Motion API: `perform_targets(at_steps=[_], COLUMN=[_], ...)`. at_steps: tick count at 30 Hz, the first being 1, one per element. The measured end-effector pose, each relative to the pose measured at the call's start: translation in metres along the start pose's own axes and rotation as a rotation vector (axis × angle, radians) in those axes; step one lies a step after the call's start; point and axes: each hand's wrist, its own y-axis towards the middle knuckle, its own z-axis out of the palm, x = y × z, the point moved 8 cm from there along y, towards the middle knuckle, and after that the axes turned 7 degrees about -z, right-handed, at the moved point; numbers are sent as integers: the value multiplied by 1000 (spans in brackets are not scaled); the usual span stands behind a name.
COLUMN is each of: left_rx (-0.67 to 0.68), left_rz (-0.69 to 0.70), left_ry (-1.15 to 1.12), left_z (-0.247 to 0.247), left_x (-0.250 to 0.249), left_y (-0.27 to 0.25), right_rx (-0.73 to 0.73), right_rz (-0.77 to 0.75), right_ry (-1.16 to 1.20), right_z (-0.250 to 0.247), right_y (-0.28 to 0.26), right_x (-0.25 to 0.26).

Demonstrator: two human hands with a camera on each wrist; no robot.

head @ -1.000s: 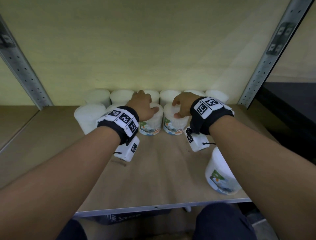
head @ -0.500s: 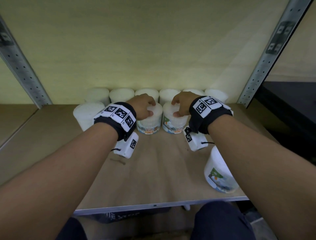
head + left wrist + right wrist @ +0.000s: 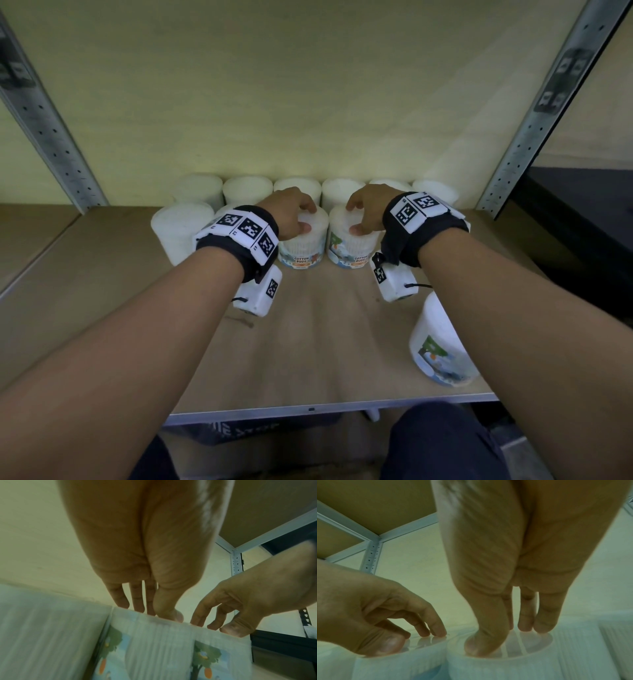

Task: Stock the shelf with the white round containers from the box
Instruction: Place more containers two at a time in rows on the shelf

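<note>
a: head view showed your left hand (image 3: 291,214) on top of the left cotton-bud container (image 3: 303,246), fingertips and thumb resting on its lid (image 3: 313,219). the fingers were bent down onto the lid, not wrapped round the wall.

b: and your right hand (image 3: 364,212)?

a: same posture on the right cotton-bud container (image 3: 352,248). right wrist view confirmed it: your thumb (image 3: 481,639) and fingertips (image 3: 542,623) pressed the clear lid (image 3: 530,643) from above, with nothing gripped between them. whether you applied force or merely touched, the frames could not tell.

b: where did the two containers stand?

a: upright on the shelf board (image 3: 308,342), side by side and touching or nearly so, just in front of the back row of white containers (image 3: 246,190) along the rear wall (image 3: 308,102). another white container (image 3: 181,228) stood to the left of your left wrist.

b: anything nearer you?

a: one labelled container (image 3: 442,346) sat near the front edge (image 3: 308,409) of the shelf, partly under your right forearm, well apart from the group. it appeared to lean, though lens distortion made that uncertain.

b: what did the left wrist view add?

a: both labels, each with a tree and carrot print (image 3: 109,654), faced you. the box was not identifiable in any view.
</note>
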Motion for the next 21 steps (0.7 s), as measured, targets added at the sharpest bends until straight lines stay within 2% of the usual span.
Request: perform_targets(at_steps=[5,9,13,16,19,21], left_rx=[-9,-8,13,15,10,17], left_rz=[5,7,19,23,27,33], left_ry=[-20,-23,-12,-4,5,11], left_z=[2,5,6,8,8,9], left_x=[-2,-3,-6,-8,-10,-12], left_y=[-11,-26,-48,-65,-84,-96], right_rx=[40,1,19,106,52,69], right_rz=[60,100,71,81,35,24], right_ry=[-73,-95,-94,-97,-61,-60], right_z=[4,11,13,12,8,13], right_y=[-6,-12,-28,-59,-79,-87], right_x=[8,9,20,31,40,44])
